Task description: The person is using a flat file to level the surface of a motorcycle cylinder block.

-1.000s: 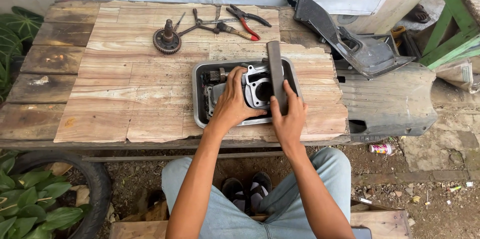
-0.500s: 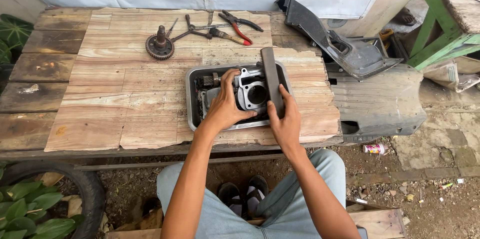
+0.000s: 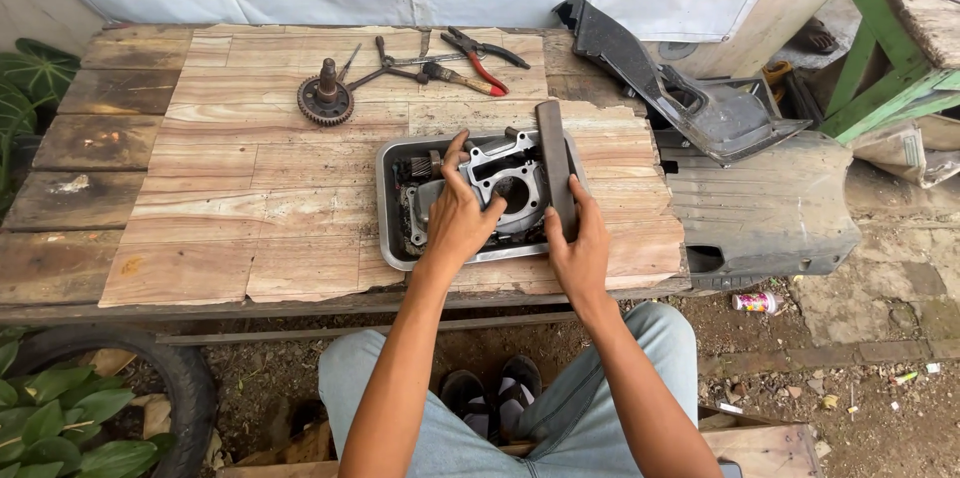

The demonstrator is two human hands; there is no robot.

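A metal tray (image 3: 392, 238) sits on the wooden table (image 3: 230, 198) in front of me. Inside it lies a grey engine cylinder block (image 3: 507, 188) with a round bore. My left hand (image 3: 458, 216) rests on the block, fingers spread over its left side. My right hand (image 3: 577, 250) grips the near end of a long flat grey bar (image 3: 554, 163), which lies along the tray's right side and points away from me. Small dark parts lie at the tray's left end, partly hidden by my left hand.
At the table's far side lie a toothed gear on a shaft (image 3: 325, 98), a cross wrench (image 3: 385, 63), a screwdriver (image 3: 458, 80) and red-handled pliers (image 3: 483, 53). Black plastic body panels (image 3: 720, 118) lie to the right. A tyre (image 3: 160, 378) and plants (image 3: 60, 428) are at lower left.
Both hands stay on the block and the bar in the tray. The view has shifted slightly; the bar's position in the tray looks nearly the same.
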